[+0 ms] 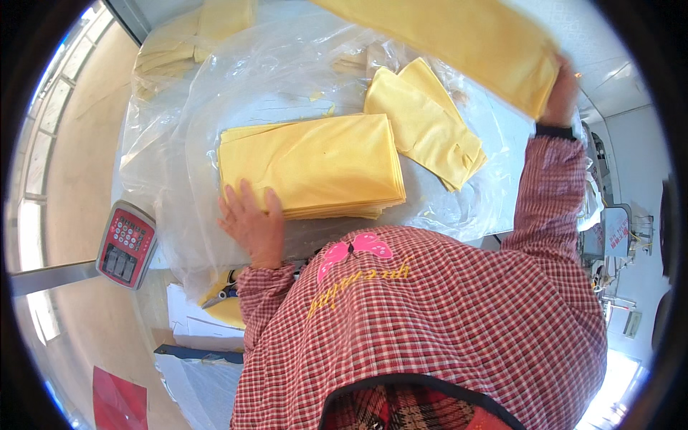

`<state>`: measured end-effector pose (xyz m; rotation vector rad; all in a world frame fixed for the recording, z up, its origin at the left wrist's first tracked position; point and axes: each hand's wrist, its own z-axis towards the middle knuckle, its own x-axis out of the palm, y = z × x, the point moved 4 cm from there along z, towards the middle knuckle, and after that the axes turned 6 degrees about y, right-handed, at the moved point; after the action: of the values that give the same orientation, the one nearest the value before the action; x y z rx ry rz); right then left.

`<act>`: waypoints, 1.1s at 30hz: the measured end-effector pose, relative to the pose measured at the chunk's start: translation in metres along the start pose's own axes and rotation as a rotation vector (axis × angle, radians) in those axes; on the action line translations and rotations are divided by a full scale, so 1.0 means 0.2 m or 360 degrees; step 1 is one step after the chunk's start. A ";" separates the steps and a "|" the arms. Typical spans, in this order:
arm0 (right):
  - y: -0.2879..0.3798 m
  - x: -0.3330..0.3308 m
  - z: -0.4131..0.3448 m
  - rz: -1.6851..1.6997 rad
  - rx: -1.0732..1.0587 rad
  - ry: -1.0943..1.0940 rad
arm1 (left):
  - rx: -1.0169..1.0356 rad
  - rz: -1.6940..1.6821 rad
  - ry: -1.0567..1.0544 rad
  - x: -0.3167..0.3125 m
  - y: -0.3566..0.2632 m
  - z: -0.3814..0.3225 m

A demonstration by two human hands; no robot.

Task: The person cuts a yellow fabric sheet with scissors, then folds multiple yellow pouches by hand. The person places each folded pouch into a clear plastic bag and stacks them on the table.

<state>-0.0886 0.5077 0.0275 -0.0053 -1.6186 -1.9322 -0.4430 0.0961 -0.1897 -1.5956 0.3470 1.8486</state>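
Note:
In front of me lies a neat stack of folded yellow cloths [312, 161] on clear plastic sheeting. My left hand [252, 223] rests on the stack's near left corner, fingers spread. Off to the upper right, my right hand [561, 94] grips the end of a long yellow cloth [457, 40]. That cloth is raised, slightly blurred, and runs out of the top of the view. Two or so loose yellow pieces [427, 126] lie crossed just right of the stack, one with a small tear or cutout near its end.
Clear plastic sheeting [183, 156] covers much of the white table. More yellow cloths [172, 51] sit under plastic at the far left. A red digital scale display [127, 244] stands at the left edge. Scissors [223, 294] and white papers [201, 322] lie by my left sleeve.

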 end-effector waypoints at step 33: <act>-0.55 0.61 -0.54 -0.2517 -0.0039 0.0880 | 0.1111 -0.1041 0.0518 -0.06 -0.97 0.22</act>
<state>-0.1974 0.3647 -0.0527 2.1126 -1.1476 -2.4856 -0.3543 0.2631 -0.1276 -1.2841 0.4752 0.8382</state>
